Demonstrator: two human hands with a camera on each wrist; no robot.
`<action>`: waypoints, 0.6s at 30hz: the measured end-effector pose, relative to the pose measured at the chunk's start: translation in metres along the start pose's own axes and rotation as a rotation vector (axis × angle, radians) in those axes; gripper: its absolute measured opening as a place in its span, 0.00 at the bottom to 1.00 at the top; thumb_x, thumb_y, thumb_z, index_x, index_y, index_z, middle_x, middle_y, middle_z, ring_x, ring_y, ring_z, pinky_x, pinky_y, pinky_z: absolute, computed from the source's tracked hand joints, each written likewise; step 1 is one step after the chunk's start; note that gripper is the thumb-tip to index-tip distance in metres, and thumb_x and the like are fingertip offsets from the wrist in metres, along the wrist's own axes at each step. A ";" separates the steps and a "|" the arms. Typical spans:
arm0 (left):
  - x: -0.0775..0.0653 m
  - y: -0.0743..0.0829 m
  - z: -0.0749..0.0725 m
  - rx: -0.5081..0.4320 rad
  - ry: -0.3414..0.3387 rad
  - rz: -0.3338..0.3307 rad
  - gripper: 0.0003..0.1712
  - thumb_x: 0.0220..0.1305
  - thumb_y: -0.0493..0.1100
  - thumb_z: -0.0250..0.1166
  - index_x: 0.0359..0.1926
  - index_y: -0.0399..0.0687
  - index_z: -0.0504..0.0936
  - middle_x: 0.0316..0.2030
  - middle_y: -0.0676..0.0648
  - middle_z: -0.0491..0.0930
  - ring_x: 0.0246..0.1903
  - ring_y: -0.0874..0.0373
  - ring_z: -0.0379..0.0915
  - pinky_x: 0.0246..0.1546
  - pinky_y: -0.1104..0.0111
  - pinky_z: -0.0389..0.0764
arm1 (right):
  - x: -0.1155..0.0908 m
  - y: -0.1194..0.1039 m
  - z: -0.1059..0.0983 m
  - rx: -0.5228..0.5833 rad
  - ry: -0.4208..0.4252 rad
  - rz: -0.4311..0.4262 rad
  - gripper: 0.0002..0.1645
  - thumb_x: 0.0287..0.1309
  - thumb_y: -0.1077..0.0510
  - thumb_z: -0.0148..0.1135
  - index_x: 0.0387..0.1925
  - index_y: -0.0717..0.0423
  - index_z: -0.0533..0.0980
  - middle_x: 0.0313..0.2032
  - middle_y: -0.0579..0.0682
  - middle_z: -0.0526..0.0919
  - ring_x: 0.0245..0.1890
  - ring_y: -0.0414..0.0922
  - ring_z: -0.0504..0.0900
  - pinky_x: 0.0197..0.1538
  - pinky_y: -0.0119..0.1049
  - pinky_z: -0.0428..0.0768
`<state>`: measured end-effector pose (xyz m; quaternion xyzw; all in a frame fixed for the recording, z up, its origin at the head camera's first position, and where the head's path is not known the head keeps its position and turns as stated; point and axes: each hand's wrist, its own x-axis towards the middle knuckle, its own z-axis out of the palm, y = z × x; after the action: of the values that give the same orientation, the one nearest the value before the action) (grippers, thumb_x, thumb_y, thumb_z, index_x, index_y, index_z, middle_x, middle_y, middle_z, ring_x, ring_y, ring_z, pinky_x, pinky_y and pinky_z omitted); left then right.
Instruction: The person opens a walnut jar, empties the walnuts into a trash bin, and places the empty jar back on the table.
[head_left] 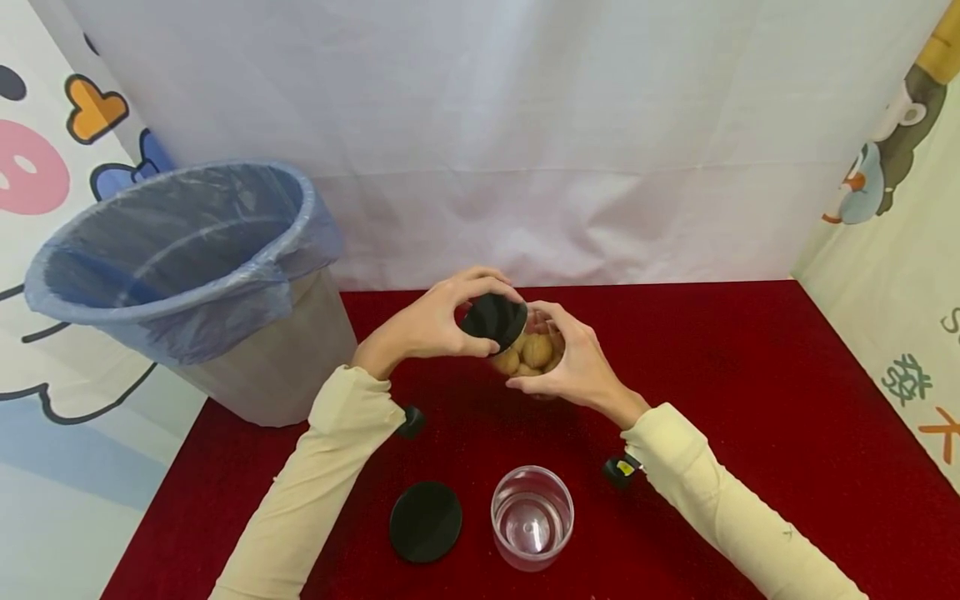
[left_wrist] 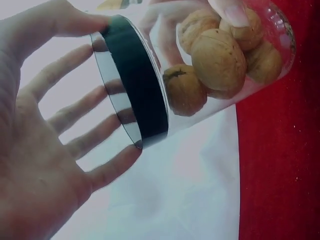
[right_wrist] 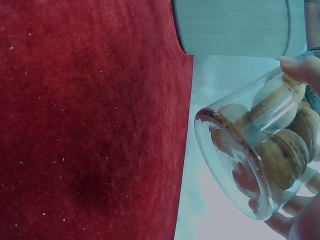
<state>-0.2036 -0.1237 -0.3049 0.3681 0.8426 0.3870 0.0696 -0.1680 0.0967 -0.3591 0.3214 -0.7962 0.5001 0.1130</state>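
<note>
A clear jar with several walnuts inside is held tilted above the table, its black lid toward the left. My left hand grips the lid around its rim, thumb on one side and fingers spread along the other. The lid sits at the jar's mouth; whether it is screwed tight I cannot tell. My right hand holds the jar's body between thumb and fingers. Nearer to me, a second clear jar stands uncovered with clear liquid-like contents or a thick base, and a second black lid lies beside it.
A bin lined with a blue plastic bag stands at the left on the red tablecloth. White cloth hangs along the back. Printed cartoon panels flank both sides.
</note>
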 end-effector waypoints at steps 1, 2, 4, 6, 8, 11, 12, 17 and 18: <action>0.000 -0.001 0.001 0.010 0.011 -0.017 0.29 0.49 0.47 0.69 0.56 0.61 0.75 0.59 0.54 0.65 0.55 0.55 0.63 0.47 0.55 0.74 | 0.000 0.000 0.000 0.003 0.000 0.001 0.47 0.27 0.66 0.81 0.55 0.64 0.68 0.42 0.64 0.77 0.44 0.57 0.77 0.46 0.50 0.75; 0.001 -0.001 0.002 0.030 0.028 -0.035 0.29 0.50 0.50 0.69 0.56 0.62 0.75 0.57 0.54 0.66 0.53 0.55 0.64 0.46 0.57 0.74 | -0.001 0.000 0.000 0.002 0.000 0.002 0.47 0.28 0.65 0.81 0.55 0.63 0.68 0.42 0.64 0.77 0.44 0.57 0.77 0.46 0.50 0.74; 0.002 -0.003 0.004 0.072 0.071 -0.062 0.28 0.51 0.55 0.69 0.55 0.62 0.75 0.54 0.54 0.68 0.48 0.55 0.67 0.42 0.60 0.75 | -0.001 0.000 0.001 0.000 -0.001 -0.001 0.47 0.27 0.65 0.81 0.55 0.64 0.68 0.42 0.64 0.77 0.43 0.57 0.77 0.46 0.50 0.74; 0.003 -0.004 0.006 0.127 0.120 -0.085 0.28 0.51 0.60 0.68 0.53 0.61 0.76 0.50 0.53 0.71 0.43 0.55 0.69 0.39 0.63 0.75 | -0.002 0.000 0.001 -0.001 -0.005 0.001 0.47 0.27 0.65 0.81 0.55 0.63 0.68 0.42 0.63 0.77 0.43 0.56 0.77 0.45 0.49 0.74; 0.004 -0.004 0.007 0.172 0.163 -0.107 0.28 0.50 0.64 0.67 0.51 0.60 0.77 0.46 0.53 0.73 0.38 0.56 0.70 0.36 0.64 0.75 | -0.002 0.001 0.001 -0.004 -0.009 0.004 0.47 0.27 0.64 0.81 0.55 0.63 0.68 0.42 0.61 0.77 0.43 0.54 0.76 0.45 0.49 0.74; 0.004 -0.003 0.008 0.226 0.196 -0.150 0.29 0.49 0.69 0.65 0.48 0.61 0.77 0.41 0.54 0.74 0.35 0.59 0.70 0.34 0.64 0.74 | -0.003 0.002 0.002 -0.006 -0.018 0.009 0.48 0.27 0.63 0.81 0.56 0.62 0.68 0.42 0.58 0.77 0.43 0.53 0.76 0.45 0.48 0.74; 0.004 -0.002 0.008 0.238 0.199 -0.163 0.30 0.48 0.71 0.64 0.48 0.62 0.77 0.40 0.55 0.74 0.35 0.60 0.70 0.35 0.64 0.74 | -0.003 0.002 0.002 -0.007 -0.019 0.010 0.48 0.27 0.63 0.82 0.56 0.61 0.68 0.42 0.56 0.77 0.43 0.53 0.76 0.45 0.47 0.74; 0.001 -0.002 0.003 0.146 0.150 -0.121 0.29 0.51 0.65 0.67 0.52 0.61 0.76 0.47 0.55 0.73 0.45 0.60 0.69 0.42 0.63 0.75 | -0.003 0.003 0.002 -0.008 -0.014 0.004 0.48 0.27 0.63 0.82 0.55 0.60 0.69 0.42 0.57 0.77 0.43 0.54 0.77 0.45 0.47 0.74; 0.000 -0.002 0.002 0.109 0.127 -0.089 0.29 0.51 0.62 0.68 0.53 0.60 0.76 0.50 0.55 0.72 0.48 0.59 0.68 0.44 0.62 0.75 | -0.003 0.004 0.002 -0.007 -0.012 0.002 0.48 0.26 0.63 0.82 0.55 0.61 0.69 0.41 0.58 0.77 0.43 0.54 0.77 0.45 0.47 0.74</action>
<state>-0.2035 -0.1232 -0.3076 0.3083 0.8806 0.3595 0.0131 -0.1673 0.0970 -0.3646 0.3232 -0.7989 0.4955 0.1086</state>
